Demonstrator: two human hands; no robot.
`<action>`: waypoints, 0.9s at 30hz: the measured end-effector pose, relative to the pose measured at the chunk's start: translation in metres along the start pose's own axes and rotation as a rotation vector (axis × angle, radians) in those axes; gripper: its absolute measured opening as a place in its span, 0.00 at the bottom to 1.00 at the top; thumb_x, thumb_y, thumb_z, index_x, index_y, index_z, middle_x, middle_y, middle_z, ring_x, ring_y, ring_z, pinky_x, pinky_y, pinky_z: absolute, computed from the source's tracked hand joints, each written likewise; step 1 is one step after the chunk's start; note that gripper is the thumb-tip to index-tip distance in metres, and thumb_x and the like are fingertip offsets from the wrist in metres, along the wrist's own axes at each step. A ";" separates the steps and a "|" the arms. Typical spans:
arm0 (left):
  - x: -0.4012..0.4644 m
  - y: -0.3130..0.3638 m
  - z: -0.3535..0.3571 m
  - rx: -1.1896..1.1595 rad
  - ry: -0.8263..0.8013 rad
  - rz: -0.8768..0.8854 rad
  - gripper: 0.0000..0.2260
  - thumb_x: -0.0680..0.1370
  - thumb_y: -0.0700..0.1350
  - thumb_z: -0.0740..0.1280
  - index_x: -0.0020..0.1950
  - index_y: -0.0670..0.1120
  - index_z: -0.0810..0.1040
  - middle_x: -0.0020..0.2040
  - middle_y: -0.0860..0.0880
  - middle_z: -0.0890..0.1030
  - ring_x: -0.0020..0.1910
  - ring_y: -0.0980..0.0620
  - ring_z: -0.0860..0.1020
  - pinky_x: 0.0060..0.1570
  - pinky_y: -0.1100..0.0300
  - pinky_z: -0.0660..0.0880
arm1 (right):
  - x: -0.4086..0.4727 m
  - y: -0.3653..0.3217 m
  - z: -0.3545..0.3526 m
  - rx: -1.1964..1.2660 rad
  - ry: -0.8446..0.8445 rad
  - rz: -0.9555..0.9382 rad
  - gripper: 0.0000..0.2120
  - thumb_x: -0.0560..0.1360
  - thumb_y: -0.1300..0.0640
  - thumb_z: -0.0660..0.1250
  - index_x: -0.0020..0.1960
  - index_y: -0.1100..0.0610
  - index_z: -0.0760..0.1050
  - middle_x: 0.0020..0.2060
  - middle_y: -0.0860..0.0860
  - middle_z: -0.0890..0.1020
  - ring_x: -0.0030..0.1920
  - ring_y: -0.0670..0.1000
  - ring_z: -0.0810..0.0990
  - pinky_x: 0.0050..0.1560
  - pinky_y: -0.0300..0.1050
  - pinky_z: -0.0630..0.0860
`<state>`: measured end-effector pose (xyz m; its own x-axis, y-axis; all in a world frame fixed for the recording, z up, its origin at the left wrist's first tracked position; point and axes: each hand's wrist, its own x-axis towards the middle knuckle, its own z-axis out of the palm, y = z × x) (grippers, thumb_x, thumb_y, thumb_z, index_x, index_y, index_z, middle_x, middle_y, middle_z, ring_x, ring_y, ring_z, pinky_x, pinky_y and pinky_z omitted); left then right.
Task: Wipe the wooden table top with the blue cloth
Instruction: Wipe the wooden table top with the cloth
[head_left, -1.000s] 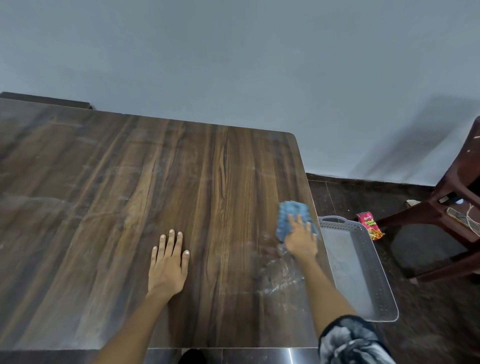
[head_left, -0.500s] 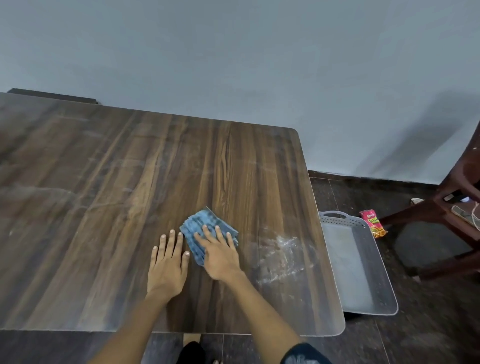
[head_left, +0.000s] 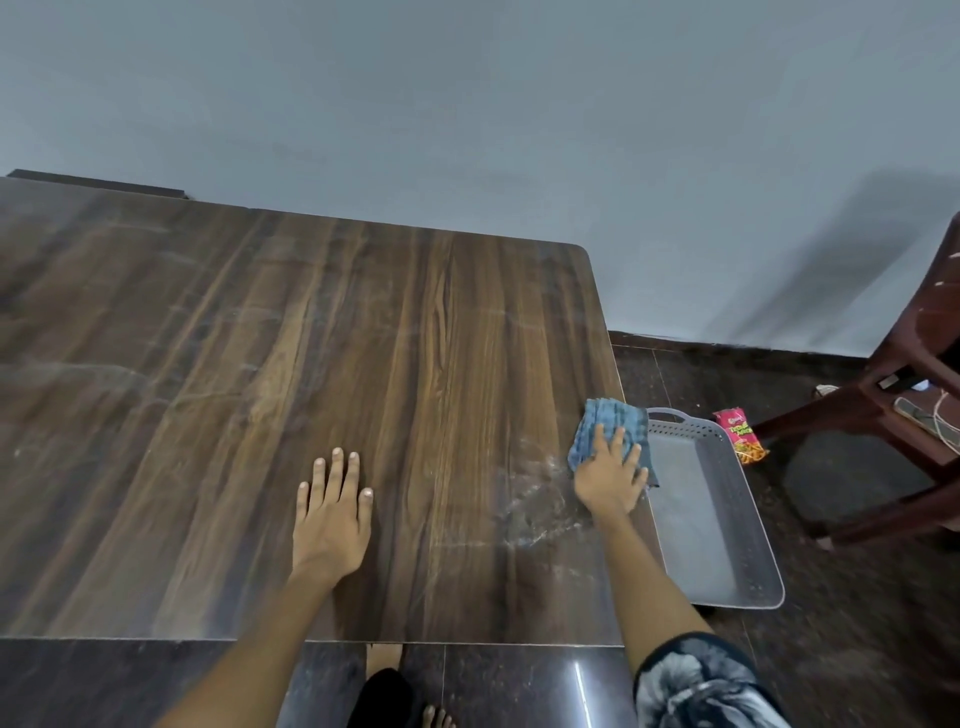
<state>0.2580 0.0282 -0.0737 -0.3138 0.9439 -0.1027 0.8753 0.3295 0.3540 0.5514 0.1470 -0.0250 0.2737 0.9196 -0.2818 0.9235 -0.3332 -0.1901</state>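
Observation:
The wooden table top (head_left: 260, 389) fills the left and middle of the view, dark brown with streaky grain. A folded blue cloth (head_left: 608, 423) lies at the table's right edge, partly hanging over it. My right hand (head_left: 610, 478) presses flat on the cloth, fingers spread. A pale smear of powder or moisture (head_left: 540, 499) marks the wood just left of that hand. My left hand (head_left: 332, 512) rests flat on the table near the front edge, fingers apart, holding nothing.
A grey perforated plastic tray (head_left: 748, 519) sits on the dark floor right beside the table's right edge. A pink snack packet (head_left: 740, 436) lies beyond it. A dark brown chair (head_left: 904, 384) stands at the far right. A pale wall runs behind the table.
My right hand slid the blue cloth from the table's middle, next to my left hand, back to the right edge. My left hand stayed planted.

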 end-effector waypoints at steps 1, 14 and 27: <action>-0.001 0.000 0.000 0.001 -0.003 -0.001 0.24 0.81 0.51 0.47 0.75 0.47 0.46 0.76 0.48 0.47 0.75 0.48 0.44 0.72 0.50 0.44 | -0.006 -0.011 0.006 0.001 0.011 -0.009 0.30 0.81 0.52 0.54 0.78 0.48 0.42 0.77 0.51 0.41 0.77 0.57 0.40 0.75 0.57 0.41; -0.008 0.009 0.004 -0.017 0.022 -0.043 0.23 0.81 0.49 0.48 0.76 0.46 0.50 0.76 0.46 0.50 0.75 0.45 0.47 0.72 0.48 0.45 | -0.102 -0.078 0.061 -0.174 -0.121 -0.873 0.27 0.81 0.55 0.53 0.77 0.44 0.48 0.77 0.45 0.49 0.77 0.51 0.44 0.74 0.51 0.40; -0.043 0.012 0.008 -0.005 0.002 -0.061 0.24 0.81 0.51 0.47 0.76 0.46 0.47 0.77 0.47 0.48 0.75 0.46 0.45 0.72 0.49 0.44 | -0.039 0.026 0.010 0.054 0.044 0.039 0.31 0.80 0.55 0.55 0.78 0.47 0.42 0.77 0.50 0.42 0.77 0.56 0.41 0.75 0.56 0.41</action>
<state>0.2846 -0.0082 -0.0728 -0.3671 0.9221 -0.1218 0.8529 0.3860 0.3515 0.5621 0.1004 -0.0286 0.3219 0.9134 -0.2491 0.8962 -0.3788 -0.2310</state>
